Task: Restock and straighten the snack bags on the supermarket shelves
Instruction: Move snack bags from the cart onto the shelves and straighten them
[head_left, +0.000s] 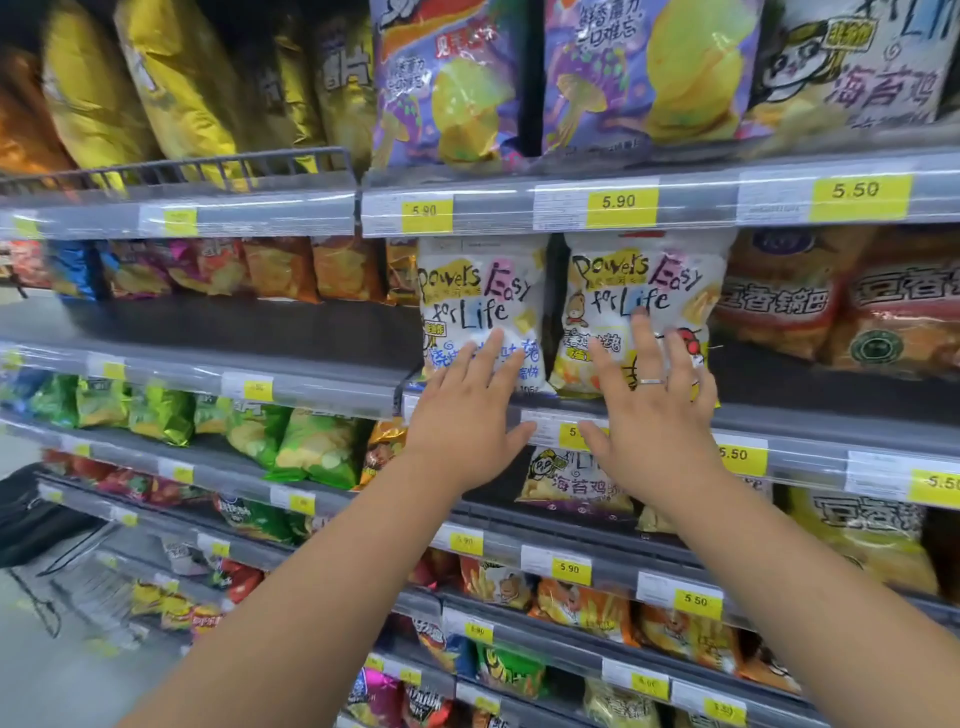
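Two white snack bags printed "Powers Easy for Life" stand upright side by side on the second shelf from the top. My left hand lies flat with straight fingers against the lower part of the left white bag. My right hand, with a ring on one finger, has its fingers spread and straight against the lower front of the right white bag. Neither hand grips anything. The grey shelf edge with yellow price tags runs just under both hands.
Purple chip bags fill the shelf above and orange-red bags stand to the right. Green bags sit lower left. The shelf left of the white bags has bare depth in front. A dark cart is at the far left.
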